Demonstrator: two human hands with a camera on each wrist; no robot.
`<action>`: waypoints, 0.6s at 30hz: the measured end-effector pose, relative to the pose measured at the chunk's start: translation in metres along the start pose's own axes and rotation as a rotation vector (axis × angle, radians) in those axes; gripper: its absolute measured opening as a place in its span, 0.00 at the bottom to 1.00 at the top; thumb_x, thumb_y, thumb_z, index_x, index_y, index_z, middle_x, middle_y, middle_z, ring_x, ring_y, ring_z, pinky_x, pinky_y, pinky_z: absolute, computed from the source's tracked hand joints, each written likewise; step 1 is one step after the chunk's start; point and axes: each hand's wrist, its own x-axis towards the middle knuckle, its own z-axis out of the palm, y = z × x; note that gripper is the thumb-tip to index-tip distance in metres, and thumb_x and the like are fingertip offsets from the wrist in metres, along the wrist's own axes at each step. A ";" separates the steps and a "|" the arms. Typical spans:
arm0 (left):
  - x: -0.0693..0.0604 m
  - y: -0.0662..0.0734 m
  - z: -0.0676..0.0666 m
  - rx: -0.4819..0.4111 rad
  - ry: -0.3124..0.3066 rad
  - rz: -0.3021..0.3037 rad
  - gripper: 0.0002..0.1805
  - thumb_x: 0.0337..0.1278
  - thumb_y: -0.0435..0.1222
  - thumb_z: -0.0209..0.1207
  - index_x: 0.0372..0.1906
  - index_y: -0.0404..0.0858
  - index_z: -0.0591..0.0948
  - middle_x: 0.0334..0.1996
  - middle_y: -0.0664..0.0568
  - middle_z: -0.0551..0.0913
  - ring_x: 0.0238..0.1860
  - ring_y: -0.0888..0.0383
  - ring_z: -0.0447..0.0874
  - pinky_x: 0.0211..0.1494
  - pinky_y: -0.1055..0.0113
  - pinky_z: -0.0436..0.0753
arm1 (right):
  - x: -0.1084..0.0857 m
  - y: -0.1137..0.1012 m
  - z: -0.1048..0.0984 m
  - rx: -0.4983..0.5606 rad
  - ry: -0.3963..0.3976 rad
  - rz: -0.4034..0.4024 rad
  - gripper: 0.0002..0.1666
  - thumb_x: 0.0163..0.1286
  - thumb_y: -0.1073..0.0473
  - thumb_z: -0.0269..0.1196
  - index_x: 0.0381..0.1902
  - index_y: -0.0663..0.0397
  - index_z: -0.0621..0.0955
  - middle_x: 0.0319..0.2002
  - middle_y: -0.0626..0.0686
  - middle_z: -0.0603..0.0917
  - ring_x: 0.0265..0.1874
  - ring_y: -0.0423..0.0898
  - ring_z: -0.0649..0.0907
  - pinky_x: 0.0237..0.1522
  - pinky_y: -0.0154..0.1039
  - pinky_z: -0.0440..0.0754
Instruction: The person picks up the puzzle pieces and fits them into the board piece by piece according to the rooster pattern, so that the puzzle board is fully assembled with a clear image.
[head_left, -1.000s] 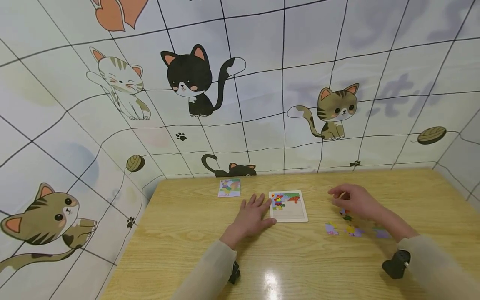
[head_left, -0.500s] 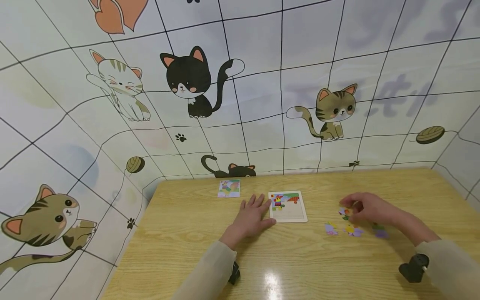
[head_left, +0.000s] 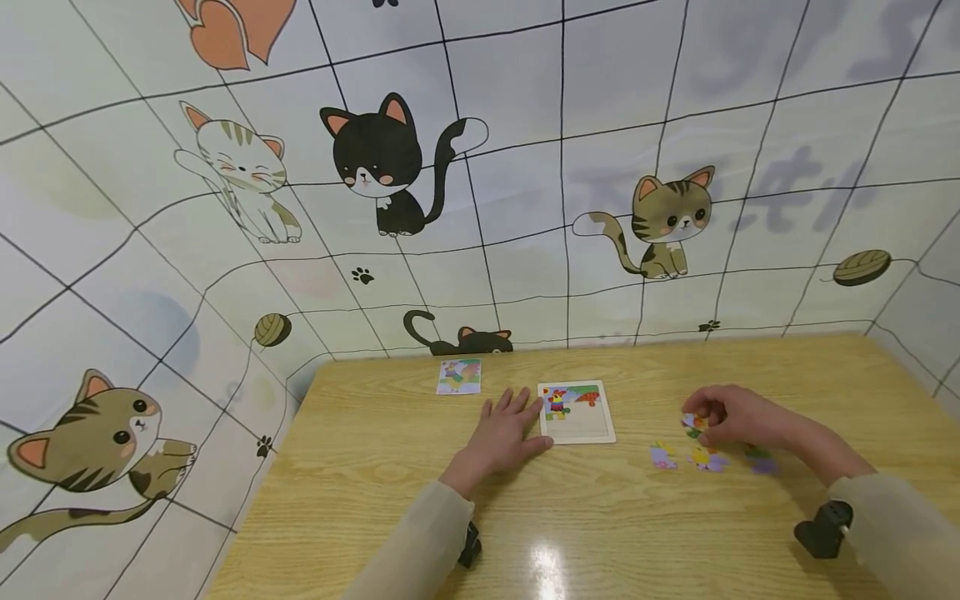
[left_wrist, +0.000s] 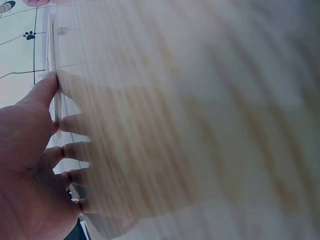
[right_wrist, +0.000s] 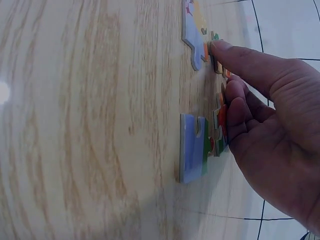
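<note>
Puzzle piece (head_left: 694,423) lies between the right hand's (head_left: 744,417) pinching fingers (head_left: 705,393), left hand (head_left: 501,435) spread wide against the tray (head_left: 587,426).

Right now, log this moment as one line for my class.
left grip: touching puzzle tray | right grip: pinching puzzle piece | tray: partly filled | loose pieces: right of tray

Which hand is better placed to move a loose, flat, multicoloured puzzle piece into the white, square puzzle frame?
Probably the right hand: its thumb and fingertips are at a multicoloured puzzle piece. The left hand lies spread at the puzzle frame, away from the loose pieces.
</note>
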 end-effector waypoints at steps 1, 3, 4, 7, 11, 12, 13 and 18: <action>0.000 0.000 0.000 -0.002 0.000 -0.001 0.40 0.74 0.61 0.51 0.82 0.48 0.59 0.82 0.48 0.51 0.81 0.43 0.44 0.78 0.39 0.49 | 0.000 0.000 -0.001 0.002 0.004 0.001 0.25 0.61 0.63 0.74 0.54 0.66 0.79 0.39 0.53 0.78 0.32 0.40 0.73 0.33 0.37 0.76; 0.000 0.000 0.000 -0.003 0.000 -0.002 0.40 0.74 0.61 0.51 0.82 0.48 0.60 0.82 0.48 0.51 0.81 0.43 0.44 0.78 0.39 0.49 | 0.001 -0.001 -0.001 0.012 0.011 0.009 0.24 0.61 0.63 0.75 0.51 0.64 0.78 0.39 0.53 0.78 0.31 0.41 0.74 0.32 0.37 0.76; 0.000 0.001 0.000 -0.004 0.001 -0.001 0.40 0.74 0.61 0.51 0.82 0.48 0.60 0.82 0.47 0.51 0.81 0.43 0.45 0.78 0.39 0.49 | 0.001 -0.001 -0.002 0.013 0.018 0.011 0.23 0.61 0.63 0.74 0.50 0.63 0.78 0.38 0.53 0.78 0.31 0.41 0.74 0.32 0.37 0.76; 0.000 0.001 -0.001 -0.005 0.004 0.004 0.40 0.74 0.60 0.51 0.82 0.48 0.60 0.82 0.47 0.52 0.81 0.43 0.45 0.78 0.38 0.50 | 0.001 -0.004 -0.003 0.038 0.029 0.014 0.19 0.63 0.63 0.73 0.47 0.63 0.77 0.36 0.53 0.78 0.28 0.42 0.75 0.28 0.38 0.76; 0.000 0.001 0.000 -0.014 0.013 0.012 0.39 0.74 0.59 0.52 0.81 0.46 0.61 0.81 0.46 0.53 0.81 0.42 0.46 0.77 0.37 0.51 | 0.000 -0.006 -0.004 0.084 0.035 -0.003 0.14 0.67 0.66 0.69 0.45 0.65 0.76 0.33 0.54 0.79 0.25 0.42 0.75 0.24 0.39 0.76; 0.000 0.001 0.000 -0.016 0.015 0.015 0.39 0.74 0.59 0.53 0.81 0.46 0.61 0.81 0.46 0.54 0.81 0.42 0.47 0.77 0.37 0.51 | 0.000 -0.006 -0.004 0.092 0.040 -0.006 0.14 0.68 0.66 0.69 0.45 0.65 0.76 0.32 0.54 0.80 0.25 0.42 0.76 0.24 0.39 0.76; 0.000 0.001 0.000 -0.018 0.018 0.016 0.39 0.74 0.59 0.53 0.81 0.45 0.62 0.81 0.45 0.54 0.81 0.42 0.47 0.77 0.37 0.52 | -0.001 -0.006 -0.004 0.103 0.045 -0.007 0.13 0.68 0.67 0.68 0.45 0.66 0.76 0.32 0.54 0.80 0.25 0.42 0.76 0.24 0.39 0.76; -0.001 0.002 -0.001 -0.016 0.014 0.011 0.39 0.74 0.59 0.53 0.81 0.46 0.62 0.81 0.45 0.54 0.81 0.41 0.47 0.77 0.37 0.51 | 0.002 -0.010 -0.002 0.075 0.105 0.008 0.10 0.69 0.67 0.67 0.45 0.64 0.78 0.35 0.54 0.82 0.29 0.42 0.79 0.28 0.38 0.78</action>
